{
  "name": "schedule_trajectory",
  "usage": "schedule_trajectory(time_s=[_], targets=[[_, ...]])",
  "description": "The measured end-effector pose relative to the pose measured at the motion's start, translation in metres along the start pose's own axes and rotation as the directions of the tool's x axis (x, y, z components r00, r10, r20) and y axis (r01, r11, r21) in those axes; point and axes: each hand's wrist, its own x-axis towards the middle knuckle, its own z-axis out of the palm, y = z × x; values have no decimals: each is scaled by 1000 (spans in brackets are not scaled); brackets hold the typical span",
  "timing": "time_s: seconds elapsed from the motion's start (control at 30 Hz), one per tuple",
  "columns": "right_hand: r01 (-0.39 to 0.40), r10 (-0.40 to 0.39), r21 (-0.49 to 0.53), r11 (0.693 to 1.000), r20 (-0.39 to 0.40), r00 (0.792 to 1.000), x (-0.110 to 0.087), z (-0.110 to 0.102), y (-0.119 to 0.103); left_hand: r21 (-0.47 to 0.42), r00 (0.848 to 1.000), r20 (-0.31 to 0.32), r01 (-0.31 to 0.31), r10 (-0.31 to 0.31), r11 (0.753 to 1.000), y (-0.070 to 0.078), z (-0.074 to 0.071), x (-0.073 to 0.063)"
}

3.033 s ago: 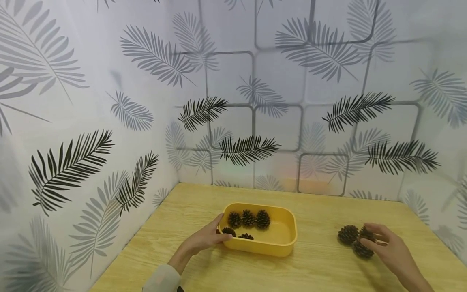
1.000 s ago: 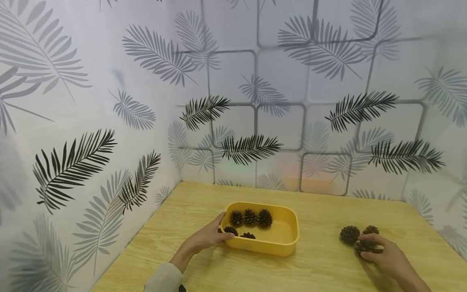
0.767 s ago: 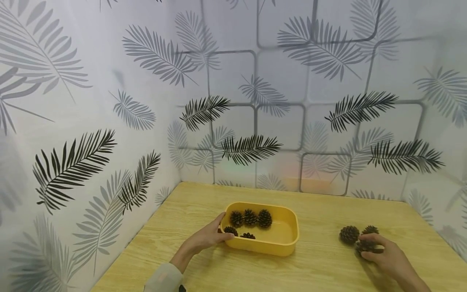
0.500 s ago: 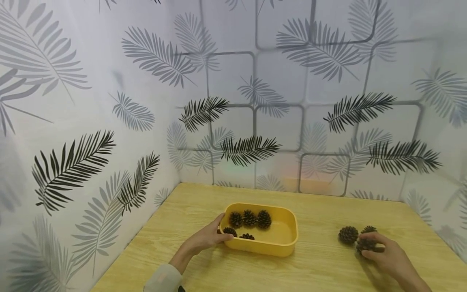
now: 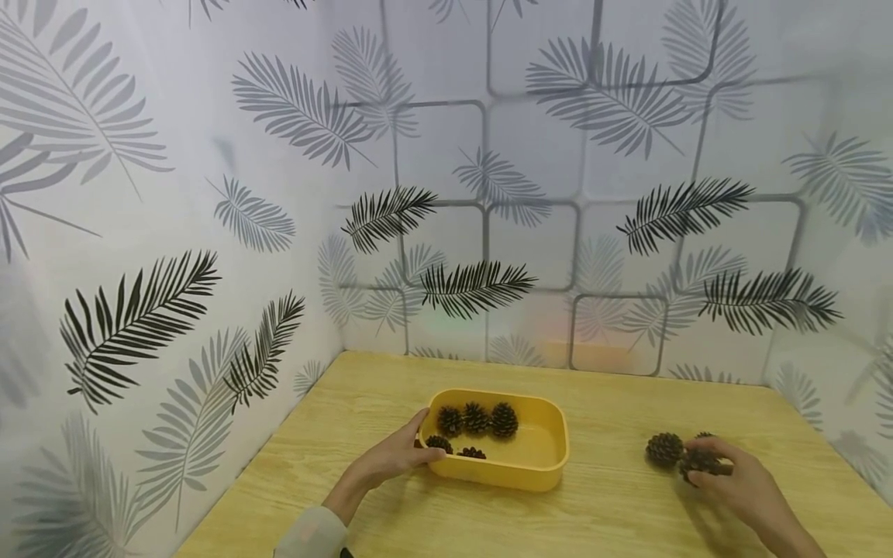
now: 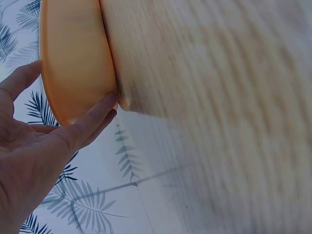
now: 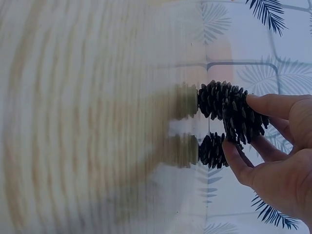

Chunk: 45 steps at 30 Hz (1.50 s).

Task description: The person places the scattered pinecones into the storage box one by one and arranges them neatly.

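Note:
In the head view my left hand (image 5: 392, 456) grips the left end of a yellow plastic box (image 5: 502, 473), thumb on the near rim and fingers at the far side. Several brown pine cones (image 5: 504, 419) lie in the box's left half; its near wall partly hides the front ones. At the right, my right hand (image 5: 745, 487) pinches a pine cone (image 7: 242, 117) between thumb and fingers. The right wrist view shows that cone raised off the tabletop. Beside it a second cone (image 5: 663, 449) stands on the table, and a third (image 7: 212, 150) is mostly hidden behind my fingers in the head view.
The pale yellow wood-grain table (image 5: 600, 504) meets a white wall (image 5: 502, 333) with leaf patterns at the back and left. Bare tabletop lies between the box and the cones on the right.
My right hand has shifted from over the rear cone to the nearest one and now pinches it, lifting it slightly. The left hand and the box have stayed put.

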Motion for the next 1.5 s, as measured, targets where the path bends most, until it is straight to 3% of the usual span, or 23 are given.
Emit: schedule_trajectory(time_s=[0.4,0.67,1.07,1.33,1.5], targets=[[88,-90,-32,996,-49,995,-1,5,-11,-11,1000,8,-3,3,1000,-1,-1,0],[83,-82,5,997,-17,996,-1,6,-21,-10,1000,17,0,0,1000,-1,-1,0],[135,-134,13,991,-49,990,-1,14,-41,-11,1000,14,6,-6,1000,0,-2,-1],[181,-176,73,981,-72,982,6,25,-53,-19,1000,17,-2,2,1000,0,-2,-1],[170,-166,163,972,-39,985,8,30,-60,-17,1000,21,-2,2,1000,0,-2,-1]])
